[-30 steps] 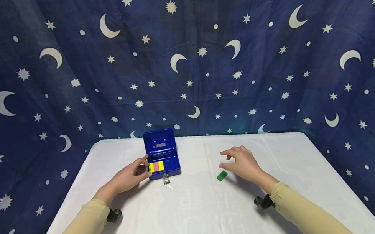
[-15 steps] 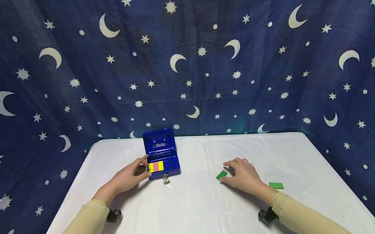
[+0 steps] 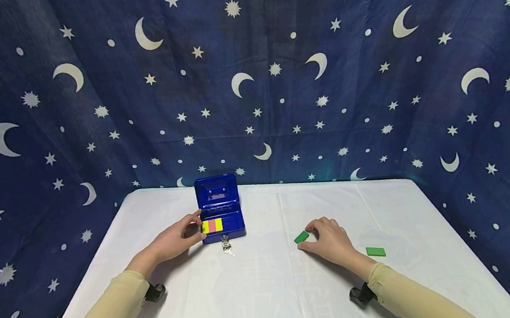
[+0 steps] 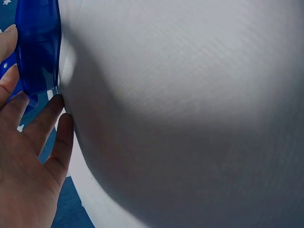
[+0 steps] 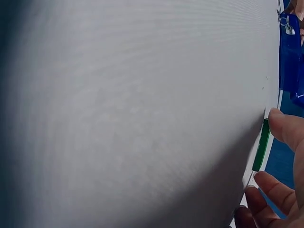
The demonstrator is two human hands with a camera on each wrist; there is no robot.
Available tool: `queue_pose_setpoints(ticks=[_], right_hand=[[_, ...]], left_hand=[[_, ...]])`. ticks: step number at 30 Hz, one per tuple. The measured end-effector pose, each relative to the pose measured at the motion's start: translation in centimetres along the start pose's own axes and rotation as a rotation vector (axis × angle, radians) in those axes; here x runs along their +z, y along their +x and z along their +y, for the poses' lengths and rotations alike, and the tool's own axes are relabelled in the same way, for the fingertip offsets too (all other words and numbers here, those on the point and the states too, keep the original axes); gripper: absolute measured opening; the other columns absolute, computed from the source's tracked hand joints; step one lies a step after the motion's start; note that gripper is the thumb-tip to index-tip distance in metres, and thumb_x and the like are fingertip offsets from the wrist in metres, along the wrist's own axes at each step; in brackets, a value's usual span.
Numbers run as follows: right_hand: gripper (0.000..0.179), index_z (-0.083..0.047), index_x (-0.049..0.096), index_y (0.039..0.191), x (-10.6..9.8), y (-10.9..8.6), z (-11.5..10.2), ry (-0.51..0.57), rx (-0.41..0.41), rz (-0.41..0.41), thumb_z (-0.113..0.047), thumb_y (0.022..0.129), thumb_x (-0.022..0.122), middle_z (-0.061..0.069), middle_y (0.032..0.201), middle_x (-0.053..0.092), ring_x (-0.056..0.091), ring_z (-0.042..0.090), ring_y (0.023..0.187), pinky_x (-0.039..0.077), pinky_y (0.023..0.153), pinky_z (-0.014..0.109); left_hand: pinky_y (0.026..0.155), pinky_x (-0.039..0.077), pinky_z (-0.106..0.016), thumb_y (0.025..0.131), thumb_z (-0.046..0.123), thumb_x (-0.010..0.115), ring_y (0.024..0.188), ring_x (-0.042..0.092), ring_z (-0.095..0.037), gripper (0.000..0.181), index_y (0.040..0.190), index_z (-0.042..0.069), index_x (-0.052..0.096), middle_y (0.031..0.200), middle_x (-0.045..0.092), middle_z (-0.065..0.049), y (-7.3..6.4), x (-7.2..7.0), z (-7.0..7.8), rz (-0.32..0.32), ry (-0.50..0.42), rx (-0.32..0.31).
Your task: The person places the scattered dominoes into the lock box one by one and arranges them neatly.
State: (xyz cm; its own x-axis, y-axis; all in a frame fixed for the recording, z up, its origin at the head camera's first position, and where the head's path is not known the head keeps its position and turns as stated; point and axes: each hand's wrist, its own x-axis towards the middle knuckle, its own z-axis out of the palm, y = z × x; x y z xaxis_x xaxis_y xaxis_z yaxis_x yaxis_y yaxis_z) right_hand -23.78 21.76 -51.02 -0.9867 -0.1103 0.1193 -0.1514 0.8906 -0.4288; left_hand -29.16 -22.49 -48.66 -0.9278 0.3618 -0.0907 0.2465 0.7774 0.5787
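Note:
An open blue cash box (image 3: 233, 217) stands on the white-covered table with its lid tilted back. Inside, at its left end, lie flat blocks (image 3: 212, 226) in yellow and pink. My left hand (image 3: 172, 241) holds the box's left end, thumb at the front corner and fingers toward the hinge. To the right, a small green rectangular block (image 3: 300, 237) is pinched between thumb and index finger of my right hand (image 3: 329, 242). In the right wrist view the green block (image 5: 261, 145) has the thumb at one end and a finger at the other.
A second green block (image 3: 376, 251) lies on the table beside my right forearm. Keys (image 3: 229, 251) hang from the lock at the box's front. A dark blue curtain (image 3: 248, 102) with moons and stars surrounds the table (image 3: 261, 294).
My right hand has moved slightly down and its thumb and index finger have come together on the green block. The second green block, earlier hidden by the arm, shows. The left hand stays put.

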Motion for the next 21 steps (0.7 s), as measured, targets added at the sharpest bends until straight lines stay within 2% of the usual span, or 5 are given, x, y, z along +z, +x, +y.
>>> queue_pose_setpoints(ticks=[8,14,21], right_hand=[[0.045,-0.018,0.071,0.108,0.21,-0.06,-0.12,-0.012,-0.01,0.018,-0.051,0.079,0.083,-0.004,0.097,0.059,0.052,0.021,0.094,0.042,0.08,0.046],[0.043,-0.022,0.072,0.119,0.25,-0.07,-0.21,-0.014,-0.03,0.023,-0.045,0.084,0.08,-0.005,0.096,0.059,0.051,0.02,0.093,0.042,0.078,0.044],[0.042,-0.026,0.07,0.129,0.01,-0.05,0.04,0.018,-0.038,-0.035,-0.037,0.09,0.076,-0.007,0.096,0.055,0.045,0.015,0.088,0.037,0.076,0.041]], left_hand=[[0.112,0.03,-0.065,0.096,0.054,0.065,0.146,0.038,-0.034,0.047,0.127,0.022,0.052,0.166,0.028,0.0,-0.06,0.07,0.04,-0.004,-0.01,-0.012],[0.112,0.03,-0.066,0.096,0.055,0.064,0.146,0.037,-0.034,0.047,0.127,0.023,0.052,0.166,0.027,0.0,-0.12,0.01,0.11,-0.007,-0.012,-0.015],[0.112,0.03,-0.066,0.095,0.055,0.065,0.146,0.036,-0.035,0.047,0.126,0.022,0.051,0.166,0.027,-0.001,-0.13,0.0,0.12,-0.005,-0.023,-0.013]])
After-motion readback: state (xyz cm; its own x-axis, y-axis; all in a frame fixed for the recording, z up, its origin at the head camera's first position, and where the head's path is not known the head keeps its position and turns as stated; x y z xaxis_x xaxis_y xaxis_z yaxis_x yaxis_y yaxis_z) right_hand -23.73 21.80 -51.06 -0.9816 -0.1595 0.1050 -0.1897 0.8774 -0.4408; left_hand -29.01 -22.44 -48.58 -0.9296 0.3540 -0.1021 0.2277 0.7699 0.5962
